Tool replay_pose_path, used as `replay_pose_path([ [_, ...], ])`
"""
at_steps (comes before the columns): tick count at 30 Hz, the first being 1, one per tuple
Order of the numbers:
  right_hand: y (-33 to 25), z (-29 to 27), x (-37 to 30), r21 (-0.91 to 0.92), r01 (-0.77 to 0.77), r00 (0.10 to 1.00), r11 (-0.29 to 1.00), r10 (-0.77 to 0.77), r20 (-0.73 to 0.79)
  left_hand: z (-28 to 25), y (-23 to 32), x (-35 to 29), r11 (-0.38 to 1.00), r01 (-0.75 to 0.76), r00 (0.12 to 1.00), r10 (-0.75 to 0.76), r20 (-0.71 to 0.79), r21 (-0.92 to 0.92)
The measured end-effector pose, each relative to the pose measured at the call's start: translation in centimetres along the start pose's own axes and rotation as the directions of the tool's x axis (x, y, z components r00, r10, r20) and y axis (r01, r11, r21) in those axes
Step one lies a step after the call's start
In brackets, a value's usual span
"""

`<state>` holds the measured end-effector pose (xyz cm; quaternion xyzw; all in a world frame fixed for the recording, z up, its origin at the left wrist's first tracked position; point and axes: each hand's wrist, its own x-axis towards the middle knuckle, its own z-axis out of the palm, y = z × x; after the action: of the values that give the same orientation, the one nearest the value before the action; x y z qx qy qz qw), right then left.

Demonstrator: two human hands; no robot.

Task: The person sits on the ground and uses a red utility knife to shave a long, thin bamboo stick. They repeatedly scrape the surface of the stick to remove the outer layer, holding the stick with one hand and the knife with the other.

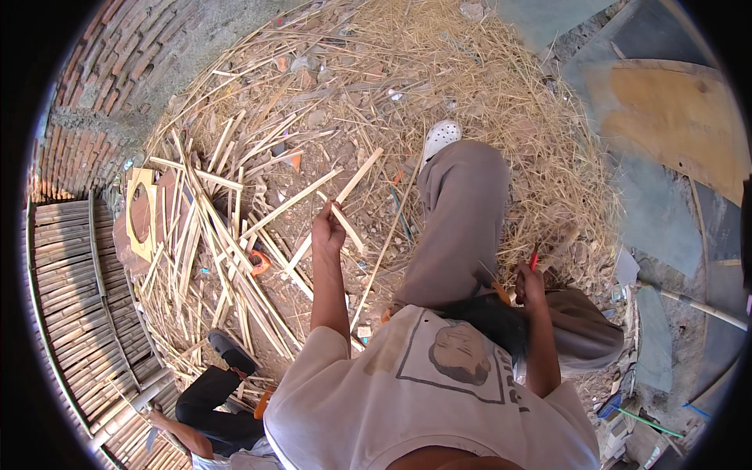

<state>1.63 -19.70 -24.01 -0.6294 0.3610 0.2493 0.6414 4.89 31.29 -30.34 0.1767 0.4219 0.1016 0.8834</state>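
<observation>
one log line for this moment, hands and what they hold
left hand: shut on bamboo strip | right hand: shut on red-handled tool | ground: split bamboo pile, straw

Pale split bamboo strip [356,178] held aslant, red-handled tool [533,257] upright

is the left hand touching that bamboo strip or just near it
Touching. The head view shows the left hand closed around the lower end of a pale bamboo strip, which sticks up from the fist.
</observation>
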Motion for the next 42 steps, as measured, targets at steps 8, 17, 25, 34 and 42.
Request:
replay_pose_path([
  [8, -4.2, 1.1, -4.9, 0.058, 0.306, 0.952, 0.950, -0.307, 0.004, 19.0, -1.1, -12.0, 0.971, -0.237, 0.944, 0.231, 0.235, -0.003],
  [17, -12.7, 1.8, -11.3, 0.488, 0.604, 0.767, 0.630, -0.627, -0.139, 27.6, -12.3, -21.6, 0.930, -0.365, 0.799, 0.333, 0.501, -0.035],
  [25, -15.2, 0.7, -12.2, 0.670, 0.655, 0.712, 0.350, -0.584, -0.390, 27.2, -18.5, -26.9, 0.967, -0.223, 0.732, 0.083, 0.676, 0.122],
  [34, -19.4, -11.9, -14.9, 0.537, 0.808, 0.540, 0.242, -0.669, -0.511, 21.7, -12.3, -31.9, -0.006, -0.933, 0.356, -0.182, 0.917, 0.361],
  [42, -23.1, -17.2, -18.0, 0.439, 0.864, 0.450, 0.248, -0.772, -0.450, 26.2, -8.3, -30.9, -0.358, -0.933, 0.144, -0.319, 0.937, 0.021],
])
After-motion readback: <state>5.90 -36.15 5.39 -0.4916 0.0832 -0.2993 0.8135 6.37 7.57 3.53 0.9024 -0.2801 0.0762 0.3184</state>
